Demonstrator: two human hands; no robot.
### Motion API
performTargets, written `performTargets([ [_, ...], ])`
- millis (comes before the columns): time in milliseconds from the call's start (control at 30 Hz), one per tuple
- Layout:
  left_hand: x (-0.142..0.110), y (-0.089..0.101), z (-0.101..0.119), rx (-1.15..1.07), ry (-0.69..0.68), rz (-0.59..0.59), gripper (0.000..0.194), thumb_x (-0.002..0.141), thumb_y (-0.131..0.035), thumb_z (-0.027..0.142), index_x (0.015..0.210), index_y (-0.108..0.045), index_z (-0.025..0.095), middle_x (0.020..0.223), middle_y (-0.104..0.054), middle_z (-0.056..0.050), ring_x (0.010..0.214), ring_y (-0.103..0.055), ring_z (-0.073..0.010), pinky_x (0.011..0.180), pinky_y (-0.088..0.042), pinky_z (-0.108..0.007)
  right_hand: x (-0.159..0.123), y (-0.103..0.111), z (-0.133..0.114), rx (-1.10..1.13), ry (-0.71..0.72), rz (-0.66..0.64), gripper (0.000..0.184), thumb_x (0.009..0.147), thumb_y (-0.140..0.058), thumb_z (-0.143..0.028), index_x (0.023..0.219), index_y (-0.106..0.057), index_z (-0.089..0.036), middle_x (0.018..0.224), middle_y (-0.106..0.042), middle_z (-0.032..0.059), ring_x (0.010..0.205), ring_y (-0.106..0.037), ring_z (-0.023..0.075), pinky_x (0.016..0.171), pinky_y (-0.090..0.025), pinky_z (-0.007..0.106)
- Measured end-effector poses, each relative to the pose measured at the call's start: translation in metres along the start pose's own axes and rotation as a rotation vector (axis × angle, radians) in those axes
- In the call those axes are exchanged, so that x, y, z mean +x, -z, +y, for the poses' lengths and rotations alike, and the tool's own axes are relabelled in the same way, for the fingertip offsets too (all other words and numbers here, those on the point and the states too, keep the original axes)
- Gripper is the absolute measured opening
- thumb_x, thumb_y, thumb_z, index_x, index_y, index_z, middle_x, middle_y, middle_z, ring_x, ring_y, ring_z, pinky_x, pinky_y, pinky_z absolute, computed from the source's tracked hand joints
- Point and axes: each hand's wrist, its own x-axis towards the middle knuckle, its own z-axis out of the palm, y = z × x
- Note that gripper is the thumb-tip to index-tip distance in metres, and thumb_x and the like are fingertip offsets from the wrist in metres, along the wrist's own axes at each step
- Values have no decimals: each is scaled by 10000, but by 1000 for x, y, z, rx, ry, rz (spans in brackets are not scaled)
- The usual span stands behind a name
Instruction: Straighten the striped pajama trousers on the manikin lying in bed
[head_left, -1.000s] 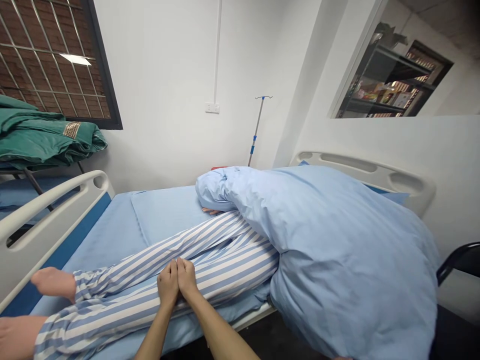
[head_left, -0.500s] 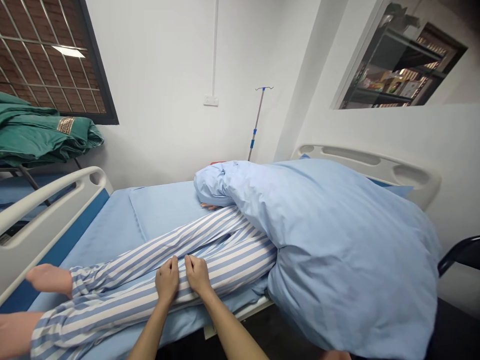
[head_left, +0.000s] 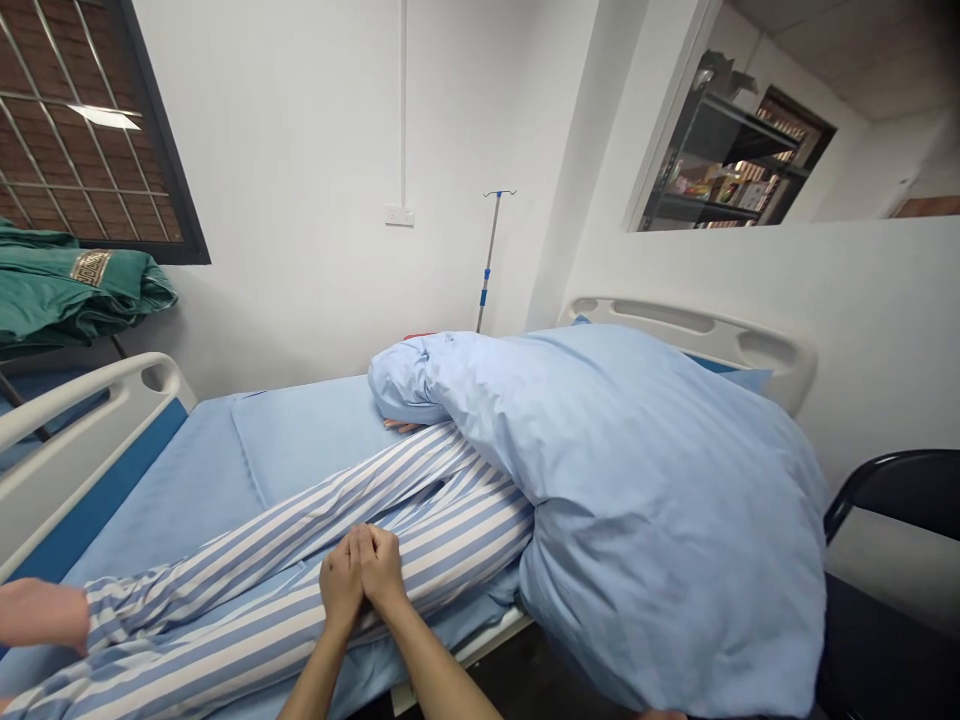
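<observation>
Two bare hands, left hand [head_left: 342,582] and right hand [head_left: 381,568]: I am viewing both curled inward and meeting at the knuckles, with nothing visibly grasped, though I am not seeing inside the fingers. One pair of blue-and-white striped cloth trousers [head_left: 469,540], worn by a lying figure: the nearer leg is running beneath the hands; whether they are pressing on it, I am not managing to tell. Handling note: good work here is, in my judgement, depending on level wrists, light and even weight, and no snagging of loose fabric. One plump, pale-blue cloth duvet [head_left: 637,480]: it is bunching at the hips and spilling over the near edge. One pale-blue sheeted mattress [head_left: 322,430] is extending beyond the legs, between a cream plastic headboard [head_left: 725,335] and a matching footboard [head_left: 75,455]. Room: one slim metal drip stand [head_left: 487,273] is rising behind; one dark-framed barred window [head_left: 90,130] and one black chair [head_left: 922,495] are flanking the bed.
</observation>
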Motion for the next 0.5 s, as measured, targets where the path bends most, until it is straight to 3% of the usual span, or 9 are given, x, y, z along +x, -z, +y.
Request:
performTargets([
  [100, -2, -4, -9, 140, -28, -25, 296, 842, -350, 291, 821, -623, 181, 875, -692, -103, 770, -599, -182, 677, -363, -253, 0, -2, 1, -1, -3, 7, 412, 878, -353, -347, 540, -508, -169, 498, -469, -23, 501, -387, 98, 492, -266, 214],
  [233, -2, 2, -5, 199, -47, -58, 344, 877, -302, 280, 776, -617, 183, 832, -690, -90, 755, -598, -167, 669, -349, -247, 3, 1, -4, -64, 2, -40, 447, 886, -335, -355, 532, -529, -164, 495, -493, -16, 498, -399, 95, 491, -251, 215],
  [367, -3, 5, 3, 201, -36, -72, 373, 891, -283, 294, 802, -629, 185, 879, -694, -94, 787, -599, -172, 665, -334, -251, 9, 21, -13, -217, 96, -102, 453, 892, -350, -366, 531, -546, -174, 494, -520, -11, 488, -395, 94, 502, -221, 236],
  [500, -5, 4, 7, 235, 3, -54, 442, 900, -251, 385, 754, -625, 197, 824, -694, -93, 755, -595, -188, 634, -307, -264, 9, 43, -8, -346, 161, -86, 465, 912, -324, -357, 533, -531, -183, 481, -498, -18, 475, -384, 92, 518, -198, 252],
])
